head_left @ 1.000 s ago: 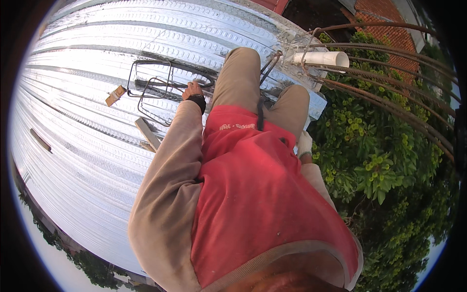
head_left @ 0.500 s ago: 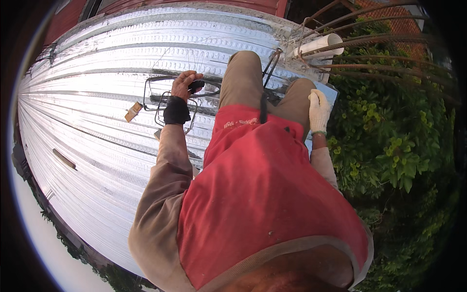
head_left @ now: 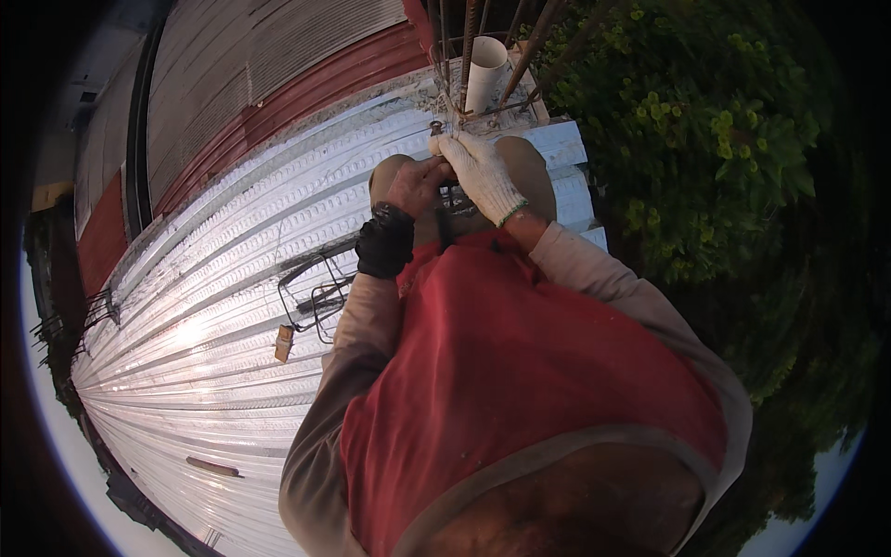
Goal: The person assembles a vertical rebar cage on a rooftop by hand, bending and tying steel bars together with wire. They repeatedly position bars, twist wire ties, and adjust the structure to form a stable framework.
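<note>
Both my hands meet between my raised knees. My left hand (head_left: 419, 184), bare with a black wrap (head_left: 384, 240) at its wrist, has its fingers curled in against the other hand. My right hand (head_left: 478, 169), in a white knitted glove, is closed with its fingers bent forward. What either hand holds is hidden by the fingers. Just beyond the gloved fingertips shows the rusty metal end of a tool (head_left: 436, 126); whether it is gripped cannot be made out. To the left of my left forearm lie bent dark rod frames (head_left: 320, 295) on the ribbed metal decking (head_left: 223, 269).
A white pipe (head_left: 484, 74) stands among rusty rebar (head_left: 471, 42) at the decking's far corner. Green foliage (head_left: 705, 167) lies beyond the right edge. A small yellowish block (head_left: 283, 343) and a long brownish piece (head_left: 213, 467) rest on the decking. A red metal sheet (head_left: 288, 111) borders the far side.
My view has turned. My left hand has left the rod frames, where it held a small black object, and come in between my knees. My gloved right hand has moved from the right knee to meet it.
</note>
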Available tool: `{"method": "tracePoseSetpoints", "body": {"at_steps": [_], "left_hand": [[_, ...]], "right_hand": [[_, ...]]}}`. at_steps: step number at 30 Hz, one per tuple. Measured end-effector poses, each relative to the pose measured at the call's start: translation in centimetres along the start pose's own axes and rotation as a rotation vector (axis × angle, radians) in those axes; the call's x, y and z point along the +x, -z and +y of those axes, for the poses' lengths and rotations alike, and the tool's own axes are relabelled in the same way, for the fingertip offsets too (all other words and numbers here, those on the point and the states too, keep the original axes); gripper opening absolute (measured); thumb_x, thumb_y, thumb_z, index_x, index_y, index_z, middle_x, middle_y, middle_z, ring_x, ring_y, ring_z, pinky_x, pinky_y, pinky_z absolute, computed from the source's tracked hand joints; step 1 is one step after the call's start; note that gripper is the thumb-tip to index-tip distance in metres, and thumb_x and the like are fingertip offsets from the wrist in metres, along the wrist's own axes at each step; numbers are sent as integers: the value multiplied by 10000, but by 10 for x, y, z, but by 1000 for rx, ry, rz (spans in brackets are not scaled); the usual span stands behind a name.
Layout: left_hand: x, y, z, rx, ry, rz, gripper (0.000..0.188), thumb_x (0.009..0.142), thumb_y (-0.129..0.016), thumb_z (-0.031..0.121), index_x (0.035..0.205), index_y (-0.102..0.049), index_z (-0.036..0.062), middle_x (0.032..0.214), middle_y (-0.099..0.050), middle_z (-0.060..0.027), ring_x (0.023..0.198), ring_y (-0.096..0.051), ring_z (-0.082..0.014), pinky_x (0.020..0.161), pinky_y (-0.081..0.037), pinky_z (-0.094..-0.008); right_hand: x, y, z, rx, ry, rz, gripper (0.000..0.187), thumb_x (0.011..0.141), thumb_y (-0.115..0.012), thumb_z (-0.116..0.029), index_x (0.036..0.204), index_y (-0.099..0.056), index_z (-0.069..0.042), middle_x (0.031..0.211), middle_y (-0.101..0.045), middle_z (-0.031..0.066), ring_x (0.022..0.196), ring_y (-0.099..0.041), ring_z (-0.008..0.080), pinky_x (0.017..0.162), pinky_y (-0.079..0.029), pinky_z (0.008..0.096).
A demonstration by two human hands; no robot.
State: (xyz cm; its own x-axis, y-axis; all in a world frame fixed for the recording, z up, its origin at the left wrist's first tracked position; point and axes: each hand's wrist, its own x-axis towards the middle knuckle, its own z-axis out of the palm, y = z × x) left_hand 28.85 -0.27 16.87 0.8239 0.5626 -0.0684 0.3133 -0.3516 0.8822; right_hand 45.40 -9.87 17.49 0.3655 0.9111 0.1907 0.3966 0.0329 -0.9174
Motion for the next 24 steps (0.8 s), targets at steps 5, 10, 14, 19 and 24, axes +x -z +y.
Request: {"method": "tracePoseSetpoints", "body": {"at_steps": [5,10,14,19,24], "left_hand": [[13,1,4,-84,214,131,518,1032,-735,459,1331,-759,37,1009,-821,-159,893,-779,-274,822,-577,-370],[29,-13,33,-323,320,283,566,989,-812,475,1283,-769,-7,927,-769,-50,799,-680,-117,721,-552,-293],[22,-18,27,-506,436,232,422,1013,-769,420,1192,-767,38,929,-740,-36,833,-645,-104,765,-526,-292],[20,-30,-10,-800,410,296,287,1019,-774,364,1049,-754,80,880,-698,12,747,-609,-90,705,-496,-278],[22,-23,-14,-545,418,290,255,995,-788,325,1112,-777,99,956,-748,-19,796,-688,-183,752,-541,-341]], "right_hand": [[2,42,-27,-107,-235,-58,191,1041,-620,-212,1150,-719,-92,933,-734,115,916,-729,350,808,-580,464],[-16,29,18,-632,250,-98,169,1044,-607,-220,1111,-710,-104,978,-750,146,915,-740,387,778,-576,522],[-25,33,15,-576,138,-182,200,1066,-598,-238,1147,-718,-100,945,-753,152,899,-744,372,782,-572,517],[-25,44,-12,5,-316,-164,261,1043,-643,-245,1178,-755,-52,919,-757,150,836,-733,309,754,-559,447],[-31,58,6,45,-309,-79,258,1009,-681,-236,1148,-796,-52,906,-761,137,811,-719,249,760,-555,383]]}}
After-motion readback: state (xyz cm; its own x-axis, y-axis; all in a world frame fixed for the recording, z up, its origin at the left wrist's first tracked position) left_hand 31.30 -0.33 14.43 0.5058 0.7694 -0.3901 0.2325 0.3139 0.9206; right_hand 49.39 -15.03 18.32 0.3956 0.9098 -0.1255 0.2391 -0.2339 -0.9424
